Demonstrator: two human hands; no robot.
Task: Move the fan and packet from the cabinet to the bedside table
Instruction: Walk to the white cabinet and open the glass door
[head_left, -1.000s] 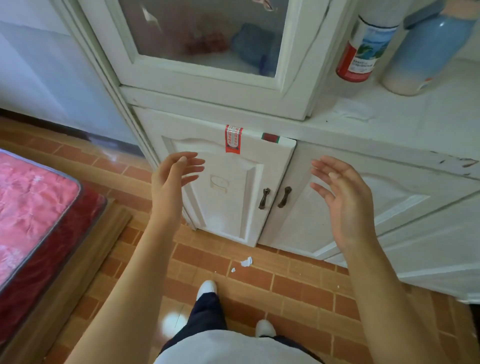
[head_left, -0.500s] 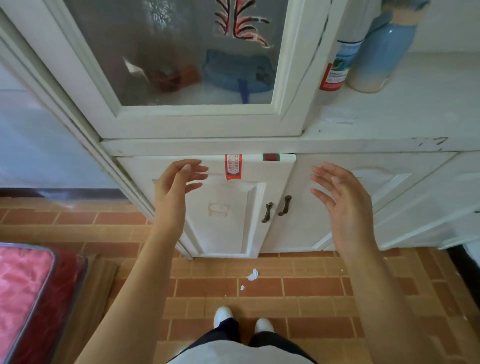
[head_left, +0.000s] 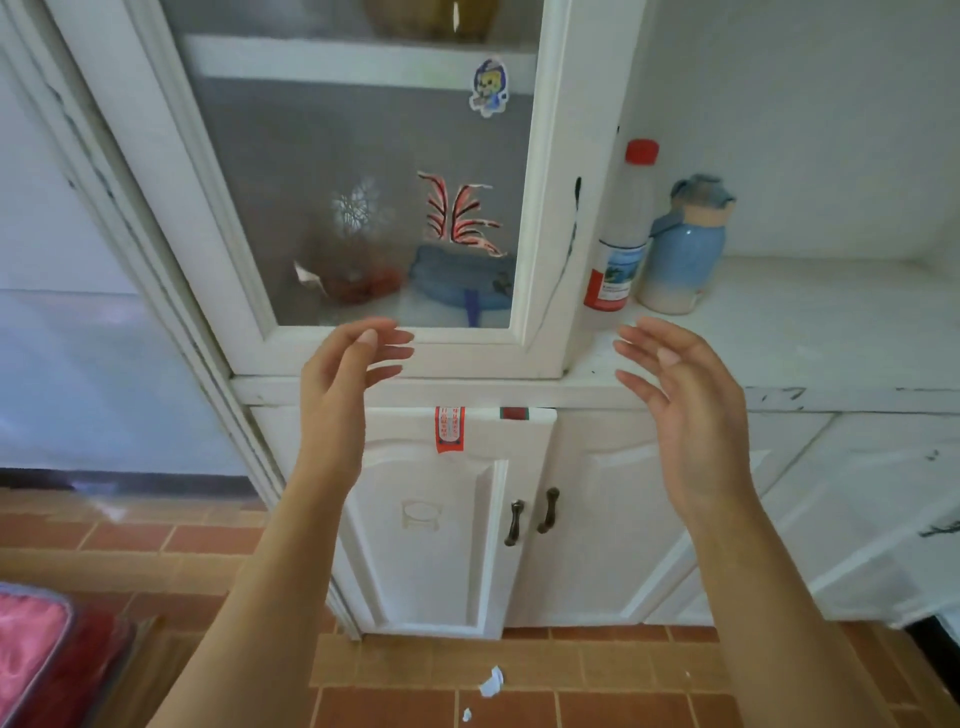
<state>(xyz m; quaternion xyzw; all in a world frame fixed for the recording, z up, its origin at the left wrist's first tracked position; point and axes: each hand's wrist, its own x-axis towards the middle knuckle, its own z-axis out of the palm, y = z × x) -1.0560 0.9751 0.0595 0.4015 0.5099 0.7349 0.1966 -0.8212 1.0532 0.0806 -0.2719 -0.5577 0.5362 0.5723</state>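
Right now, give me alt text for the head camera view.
Two empty hands, left hand and right hand, are raised before a closed white glass-fronted cabinet door. Behind the glass lie a blue hand fan and a reddish packet.

Behind cabinet's glass door (head_left: 363, 208) you see blue fan (head_left: 457, 280) and reddish packet (head_left: 358, 278) only as hazy shapes; decals cover fan's top; jar on shelf above glass and pink mattress (head_left: 31, 649) far below-left cut by frame edges
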